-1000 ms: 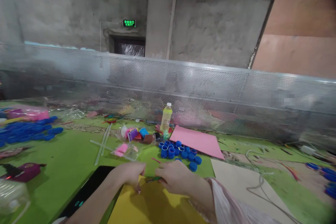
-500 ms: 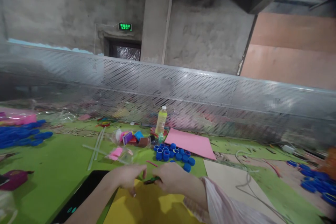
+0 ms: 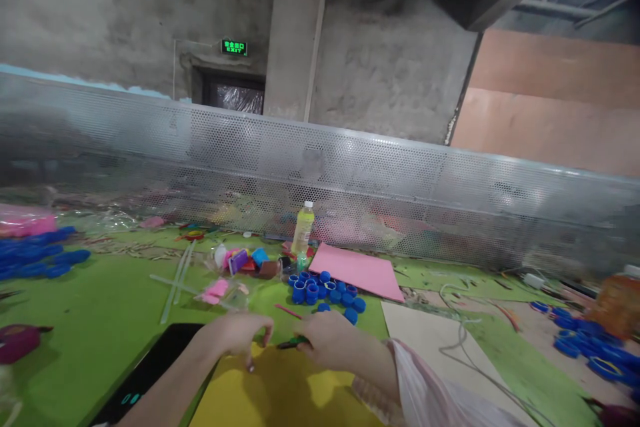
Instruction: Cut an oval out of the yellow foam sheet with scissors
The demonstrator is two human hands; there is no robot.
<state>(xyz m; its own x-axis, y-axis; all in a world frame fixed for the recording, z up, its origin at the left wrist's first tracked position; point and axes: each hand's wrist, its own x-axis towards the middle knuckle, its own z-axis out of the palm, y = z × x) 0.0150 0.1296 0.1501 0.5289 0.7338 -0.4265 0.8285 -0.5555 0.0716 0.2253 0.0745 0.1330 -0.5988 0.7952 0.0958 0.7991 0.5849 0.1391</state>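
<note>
A yellow sheet [image 3: 285, 390] lies in front of me, and both hands are at its far edge. My left hand [image 3: 235, 337] arches over its far left corner, finger and thumb apart, with the thumb tip at the sheet; nothing shows in its grasp. Opposite it, my right hand [image 3: 330, 340] is closed on a small tool with a dark tip and a green part [image 3: 291, 343], which points left along the sheet's edge. Its kind is mostly hidden by the fingers. Just beyond lies a thin pink strip [image 3: 288, 311].
Blue caps [image 3: 313, 291] cluster beyond my right hand, beside a pink sheet [image 3: 355, 270] and a drink bottle [image 3: 303, 227]. A black phone-like device [image 3: 145, 373] lies under my left forearm. A cream sheet [image 3: 430, 347] and a cable [image 3: 463, 333] are at right. Perforated metal panel [image 3: 380, 193] stands behind.
The view has turned slightly right, bringing more of an amber bottle into sight at the right edge. Both hands stay at the yellow sheet's far edge; the tool remains in my right hand.
</note>
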